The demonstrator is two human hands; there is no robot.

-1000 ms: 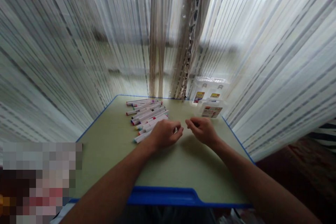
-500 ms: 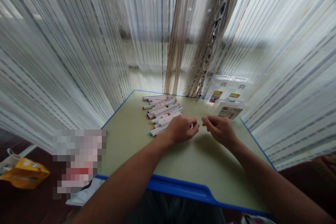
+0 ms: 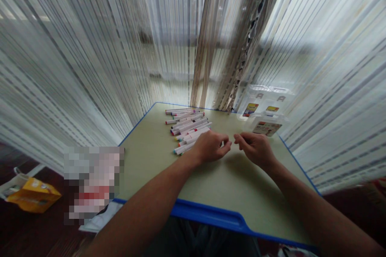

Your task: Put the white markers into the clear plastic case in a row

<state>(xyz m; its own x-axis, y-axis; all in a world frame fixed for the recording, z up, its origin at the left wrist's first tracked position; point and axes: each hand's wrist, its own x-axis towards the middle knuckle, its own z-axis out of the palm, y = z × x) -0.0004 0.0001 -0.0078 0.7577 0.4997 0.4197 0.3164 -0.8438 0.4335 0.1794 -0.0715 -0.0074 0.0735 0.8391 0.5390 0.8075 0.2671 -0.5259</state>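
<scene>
Several white markers (image 3: 190, 123) with differently coloured ends lie in a loose pile on the pale green tabletop (image 3: 144, 164). My left hand (image 3: 212, 145) is just right of the pile's near end, its fingers curled and the thumb bent towards the index finger. Facing it across a small gap is my right hand (image 3: 255, 147), also curled, thumb and index finger close together. No object shows between the fingertips of either hand. The palms are turned away from view. Part of the pile is hidden behind my left hand and wrist.
Clear plastic cases (image 3: 267, 122) with printed labels stand at the table's back right corner. A blue rim (image 3: 211, 213) edges the table. String curtains (image 3: 169, 56) hang behind it. A yellow bag (image 3: 34, 194) sits on the floor to the left, near a blurred-out item (image 3: 96, 184).
The whole view has shifted slightly, so everything appears a little further right. Both hands keep the same pose and the markers lie as before.
</scene>
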